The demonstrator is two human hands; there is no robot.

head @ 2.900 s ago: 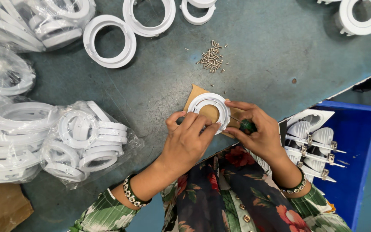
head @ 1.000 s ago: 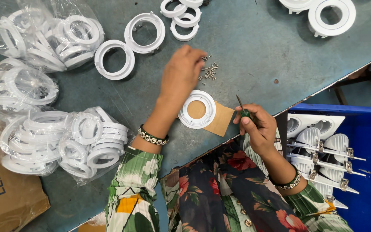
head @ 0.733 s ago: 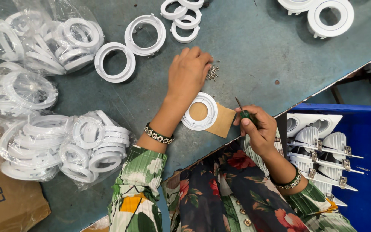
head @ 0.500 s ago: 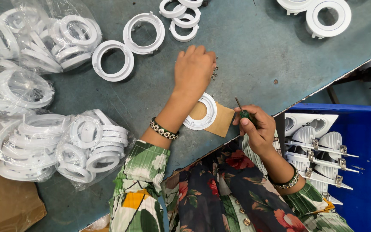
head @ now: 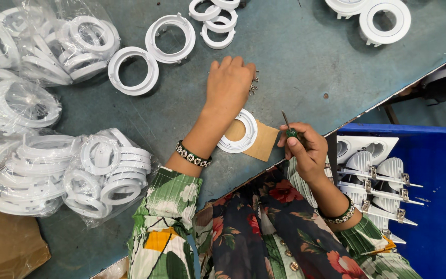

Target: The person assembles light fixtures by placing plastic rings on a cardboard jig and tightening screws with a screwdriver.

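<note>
At the right edge of the grey-green table [head: 305, 57], I note a blue plastic bin [head: 440, 206] holding white lamp housings [head: 372, 175] with ribbed backs and thin metal spring clips, packed side by side. Clear plastic bags [head: 52, 170] on the left are stuffed with white plastic rings, glossy and stacked; a brown cardboard box [head: 1, 243] sits at the lower left corner. Loose white rings [head: 132, 70] lie at the top centre, more white fittings [head: 383, 15] at the top right. Left hand [head: 229, 85] lies palm down with fingers curled over a small heap of metal screws [head: 254, 85]; I cannot tell if any screw is pinched. Right hand [head: 305, 147] is closed around a green-handled screwdriver [head: 288, 126], thin shaft pointing up and away. Between the two hands, near the table's front edge, a flat white ring [head: 241, 132] rests on a tan cardboard square [head: 261, 142], partly under the left wrist.
</note>
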